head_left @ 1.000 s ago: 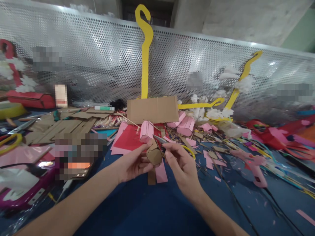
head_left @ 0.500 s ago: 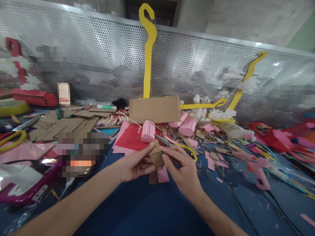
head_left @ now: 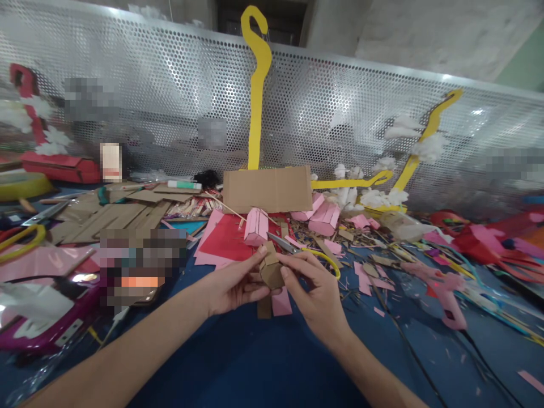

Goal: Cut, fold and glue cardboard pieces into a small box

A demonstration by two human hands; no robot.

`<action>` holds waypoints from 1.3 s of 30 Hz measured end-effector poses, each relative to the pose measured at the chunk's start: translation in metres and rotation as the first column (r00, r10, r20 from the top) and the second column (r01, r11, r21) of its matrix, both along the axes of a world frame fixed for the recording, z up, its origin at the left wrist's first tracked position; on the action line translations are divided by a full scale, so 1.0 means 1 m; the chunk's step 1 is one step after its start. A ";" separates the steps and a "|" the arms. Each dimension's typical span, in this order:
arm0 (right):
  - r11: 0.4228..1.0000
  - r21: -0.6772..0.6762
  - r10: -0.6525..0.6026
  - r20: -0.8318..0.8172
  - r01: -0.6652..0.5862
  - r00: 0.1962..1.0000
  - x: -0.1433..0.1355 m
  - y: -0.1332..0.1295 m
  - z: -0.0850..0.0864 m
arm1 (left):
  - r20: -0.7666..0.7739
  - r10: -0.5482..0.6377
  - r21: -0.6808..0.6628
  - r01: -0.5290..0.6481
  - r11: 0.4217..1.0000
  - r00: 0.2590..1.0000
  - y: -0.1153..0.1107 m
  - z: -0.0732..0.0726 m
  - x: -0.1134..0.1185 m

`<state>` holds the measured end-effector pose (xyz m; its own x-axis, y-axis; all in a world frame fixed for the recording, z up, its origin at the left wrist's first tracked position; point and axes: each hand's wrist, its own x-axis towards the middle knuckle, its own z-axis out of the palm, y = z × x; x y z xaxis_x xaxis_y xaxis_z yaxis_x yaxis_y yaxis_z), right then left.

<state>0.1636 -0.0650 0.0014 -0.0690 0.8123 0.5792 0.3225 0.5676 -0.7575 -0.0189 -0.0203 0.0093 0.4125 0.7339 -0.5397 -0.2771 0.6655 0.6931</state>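
Note:
Between my two hands is a small brown cardboard piece with a rounded, many-sided end [head_left: 272, 275]. My left hand [head_left: 238, 283] grips its left side, thumb on top and fingers underneath. From the right, my right hand [head_left: 312, 283] pinches its edge with thumb and fingertips. Just behind lie scissors with yellow handles [head_left: 325, 259], their blades pointing left, and a pink faceted paper tube [head_left: 256, 228]. Below the held piece, a brown cardboard strip [head_left: 264, 307] and a pink paper strip [head_left: 282, 303] lie on the blue table [head_left: 238, 362].
A pink glue gun [head_left: 446, 292] with a black cord lies at the right. Cardboard sheets [head_left: 106, 224] and a phone-like device [head_left: 140, 283] are at the left. Behind, a yellow hook shape [head_left: 255, 102] stands by a cardboard panel [head_left: 267, 190] before a perforated metal screen [head_left: 178, 85].
Almost nothing differs. Both hands keep their hold on the cardboard piece in the same place, and the view has shifted very slightly.

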 end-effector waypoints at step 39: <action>0.999 0.047 -0.012 0.128 0.006 0.992 0.006 -0.001 0.003 | 0.169 -0.098 0.079 0.086 0.993 0.981 -0.008 -0.005 0.003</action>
